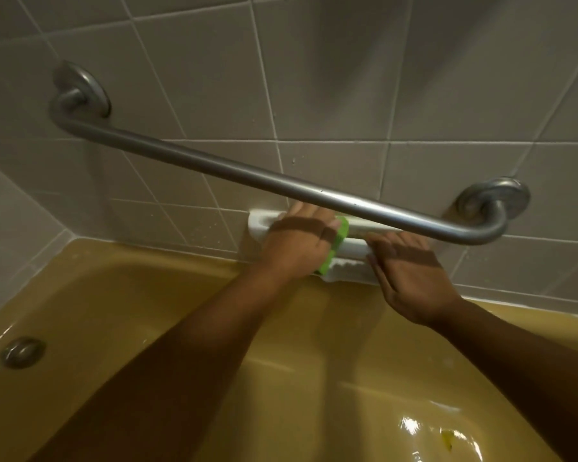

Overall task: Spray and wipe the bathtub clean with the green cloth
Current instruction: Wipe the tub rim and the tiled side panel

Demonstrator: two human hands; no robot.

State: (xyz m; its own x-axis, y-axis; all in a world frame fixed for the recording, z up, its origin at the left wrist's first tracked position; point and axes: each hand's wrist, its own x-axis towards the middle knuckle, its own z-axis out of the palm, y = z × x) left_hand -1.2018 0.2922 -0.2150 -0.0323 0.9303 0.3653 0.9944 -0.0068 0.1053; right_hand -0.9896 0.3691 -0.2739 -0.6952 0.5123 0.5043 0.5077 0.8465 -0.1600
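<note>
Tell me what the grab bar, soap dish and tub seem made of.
Grab bar: metal, probably steel, dull brushed grey sheen. Soap dish: likely glazed white ceramic, smooth and glossy. Bathtub: glossy mustard enamel or acrylic, unclear which; bright glare on it.

Head view, close, angled down over bathtub (pixel 121 315) toward tiled wall (pixel 314 78).

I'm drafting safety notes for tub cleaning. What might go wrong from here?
The left hand, with the green cloth, and the right hand work just under the grab bar; lifting quickly may knock knuckles on it. Both hands rest on the wall-mounted soap dish while reaching over the bathtub, whose floor shines as if wet; a slip seems possible.
</note>
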